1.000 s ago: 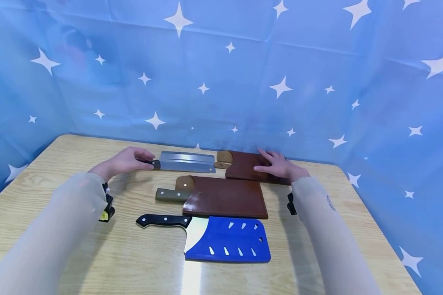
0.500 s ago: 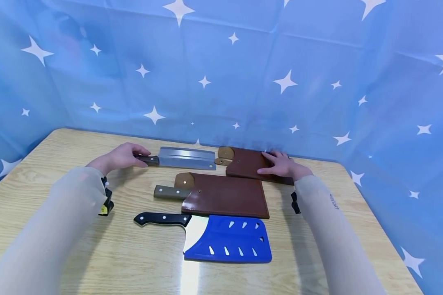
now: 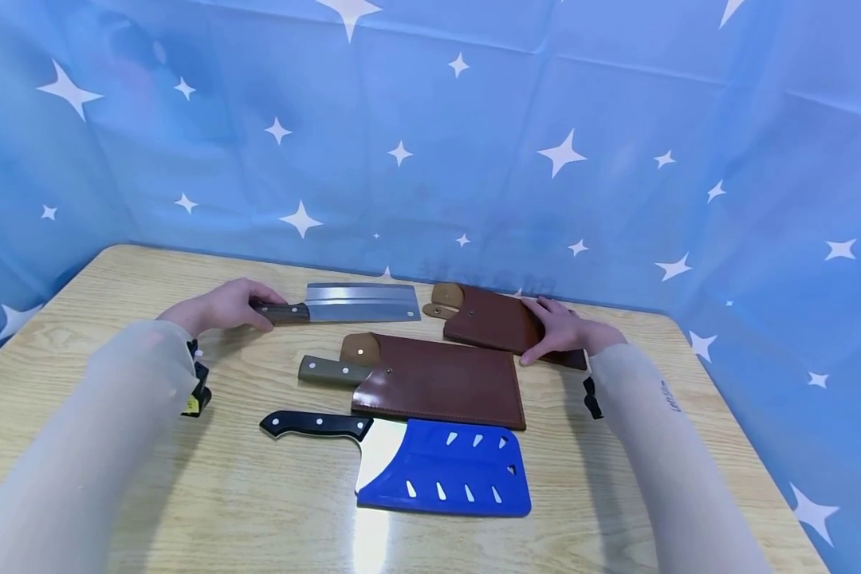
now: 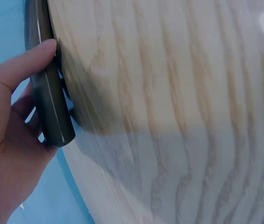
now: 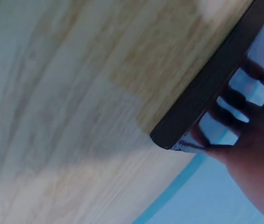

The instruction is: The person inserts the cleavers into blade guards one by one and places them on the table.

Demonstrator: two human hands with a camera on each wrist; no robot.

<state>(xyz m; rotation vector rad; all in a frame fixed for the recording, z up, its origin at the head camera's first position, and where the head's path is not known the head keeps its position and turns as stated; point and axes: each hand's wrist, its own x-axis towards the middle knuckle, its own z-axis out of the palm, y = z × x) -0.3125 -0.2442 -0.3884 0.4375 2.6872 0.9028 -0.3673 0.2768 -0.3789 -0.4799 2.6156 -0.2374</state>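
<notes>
In the head view my left hand [image 3: 218, 307] holds the dark handle of a bare cleaver [image 3: 362, 303] at the back of the table. The thumb lies on the handle [image 4: 52, 102] in the left wrist view, with fingers behind it. To the right, my right hand [image 3: 563, 328] spans a brown leather knife sheath [image 3: 491, 319], its thumb at the near edge and fingers towards the far edge. The sheath's tan strap end faces the cleaver's blade, a small gap apart. In the right wrist view the sheath [image 5: 206, 88] shows edge-on beside the spread fingers.
A second cleaver with an olive handle [image 3: 330, 371] lies in a brown leather sheath [image 3: 445, 383] mid-table. Nearer is a black-handled cleaver [image 3: 319, 425] in a blue slotted cover [image 3: 448, 470]. A blue star-patterned cloth [image 3: 373, 175] hangs behind the wooden table [image 3: 273, 502].
The right hand and its sheath have shifted right and tilted slightly, widening the gap to the bare cleaver. My left hand has moved slightly left along the handle. The head view has tilted down somewhat.
</notes>
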